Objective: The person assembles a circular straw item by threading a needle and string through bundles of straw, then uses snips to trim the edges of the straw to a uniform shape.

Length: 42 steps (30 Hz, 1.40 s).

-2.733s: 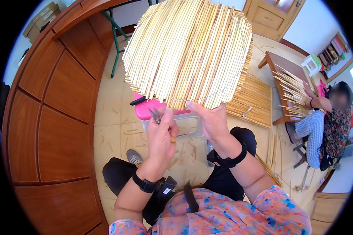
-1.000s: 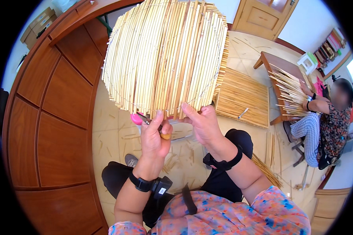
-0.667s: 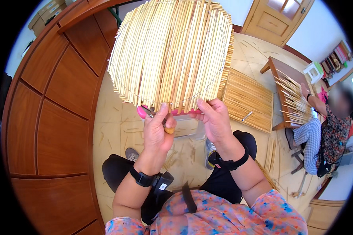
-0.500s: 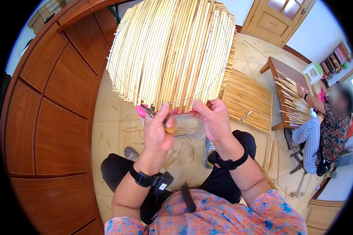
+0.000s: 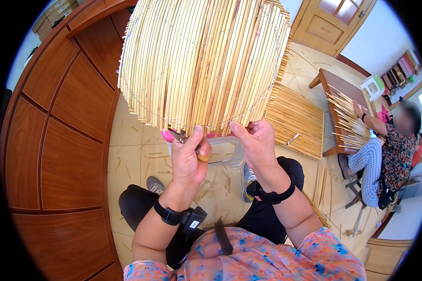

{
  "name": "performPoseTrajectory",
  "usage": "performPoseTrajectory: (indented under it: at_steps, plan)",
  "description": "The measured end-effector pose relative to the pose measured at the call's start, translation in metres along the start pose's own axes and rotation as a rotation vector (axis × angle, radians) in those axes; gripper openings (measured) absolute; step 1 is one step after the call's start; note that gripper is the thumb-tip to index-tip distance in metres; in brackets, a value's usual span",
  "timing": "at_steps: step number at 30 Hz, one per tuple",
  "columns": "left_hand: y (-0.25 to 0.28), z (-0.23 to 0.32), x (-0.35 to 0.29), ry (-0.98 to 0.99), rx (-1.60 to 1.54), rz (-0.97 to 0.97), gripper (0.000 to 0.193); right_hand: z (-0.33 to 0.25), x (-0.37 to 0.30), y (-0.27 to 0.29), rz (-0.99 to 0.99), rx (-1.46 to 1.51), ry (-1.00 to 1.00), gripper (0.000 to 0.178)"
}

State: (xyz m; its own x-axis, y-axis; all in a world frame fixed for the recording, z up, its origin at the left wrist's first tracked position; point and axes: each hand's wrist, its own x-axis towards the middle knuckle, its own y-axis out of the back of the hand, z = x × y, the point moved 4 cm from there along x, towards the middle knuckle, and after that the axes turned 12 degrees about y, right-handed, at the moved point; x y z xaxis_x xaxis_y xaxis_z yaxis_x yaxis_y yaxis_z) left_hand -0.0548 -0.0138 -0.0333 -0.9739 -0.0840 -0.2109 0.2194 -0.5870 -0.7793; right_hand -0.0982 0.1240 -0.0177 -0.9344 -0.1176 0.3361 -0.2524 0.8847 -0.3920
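Observation:
A rounded mat of pale reed stalks (image 5: 201, 70), bound with thin stitching lines, is held up in front of me, its far edge cut off by the top of the view. My left hand (image 5: 188, 157) is closed at the mat's near edge, its thumb on the stalk ends. The same hand also grips a small tool with a dark metal end and a wooden handle (image 5: 202, 158); its exact kind is partly hidden by the fingers. To the right, my right hand (image 5: 258, 145) pinches that edge between thumb and fingers.
A pink-rimmed clear plastic bin (image 5: 237, 152) is below the mat. Another reed panel (image 5: 297, 122) lies on the floor, which has scattered stalk bits. Wooden panelling (image 5: 72, 154) curves along the left. At right, a seated person (image 5: 398, 150) handles stalks at a low table (image 5: 344, 86).
The mat has tipped up and looks larger, its far edge rising out of the view. Both hands keep their hold at the near edge, almost in place.

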Motion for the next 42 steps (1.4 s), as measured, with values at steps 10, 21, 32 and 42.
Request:
performPoseTrajectory:
  at_steps: [10, 21, 32, 42]
  plan:
    - [-0.001, 0.001, 0.001, 0.011, -0.003, -0.002, 0.015, 0.002, 0.000, -0.002, 0.045, 0.090, -0.076, 0.031]
    - [0.003, -0.005, 0.002, 0.050, 0.063, 0.001, 0.014, 0.000, 0.004, -0.001, 0.018, 0.023, 0.017, 0.032]
    - [-0.003, -0.007, 0.000, 0.022, 0.036, 0.011, 0.015, 0.005, 0.002, -0.002, 0.048, -0.010, 0.029, 0.033]
    - [0.002, -0.007, 0.004, 0.057, -0.001, 0.010, 0.016, -0.002, 0.006, -0.008, 0.001, 0.028, 0.015, 0.030]
